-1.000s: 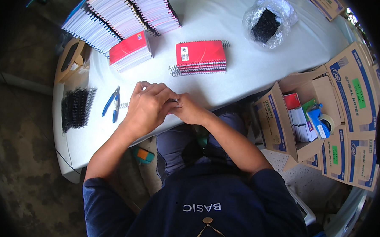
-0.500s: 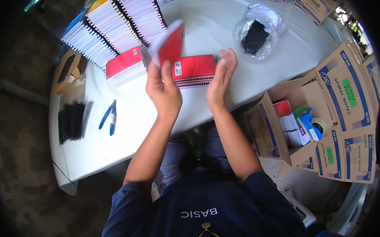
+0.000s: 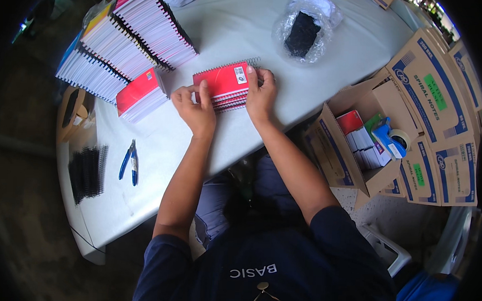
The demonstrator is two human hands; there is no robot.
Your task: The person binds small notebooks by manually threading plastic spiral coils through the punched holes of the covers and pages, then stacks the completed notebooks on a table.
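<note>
A red spiral notebook (image 3: 221, 78) lies on top of a small stack of similar red notebooks (image 3: 231, 103) on the table. Its coil runs along the far edge, and a loose length of wire sticks out past the right end. My right hand (image 3: 261, 95) grips the notebook's right end, thumb on the cover and fingers bent behind it. At the near left corner, my left hand (image 3: 197, 112) holds the notebook between thumb and curled fingers. Just left stands a block of red-covered, unbound-looking pads (image 3: 141, 95).
Tall rows of black-coiled books (image 3: 133, 35) stand at far left. Blue-handled pliers (image 3: 128, 163) and black coils (image 3: 88, 173) lie at near left. A plastic bag with black contents (image 3: 302, 35) sits far right. An open carton (image 3: 330, 146) with notebooks and a blue tape dispenser (image 3: 388, 138) stands right.
The notebook that my left hand held up and tilted now lies flat on the stack. My right hand, previously open beside the stack, has closed on its right end. The view has shifted slightly.
</note>
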